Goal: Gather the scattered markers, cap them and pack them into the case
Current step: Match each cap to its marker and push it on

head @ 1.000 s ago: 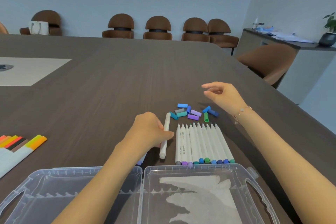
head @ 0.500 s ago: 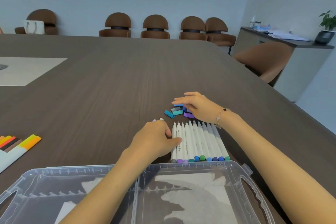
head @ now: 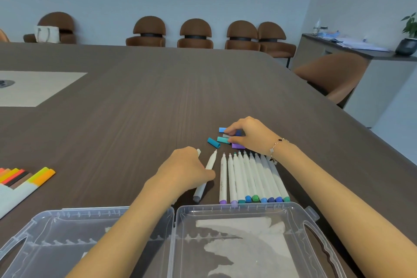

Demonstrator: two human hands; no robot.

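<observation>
While the left hand point(head: 185, 170) grips a loose white marker point(head: 206, 176) left of the marker row point(head: 252, 178), the right hand point(head: 250, 134) pinches among scattered caps point(head: 217, 141); the open case point(head: 225, 212) lies nearest.

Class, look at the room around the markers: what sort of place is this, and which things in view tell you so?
Probably an office meeting room: a large dark conference table, a row of matching brown chairs against the wall, and a sideboard with papers and a potted plant.
</observation>
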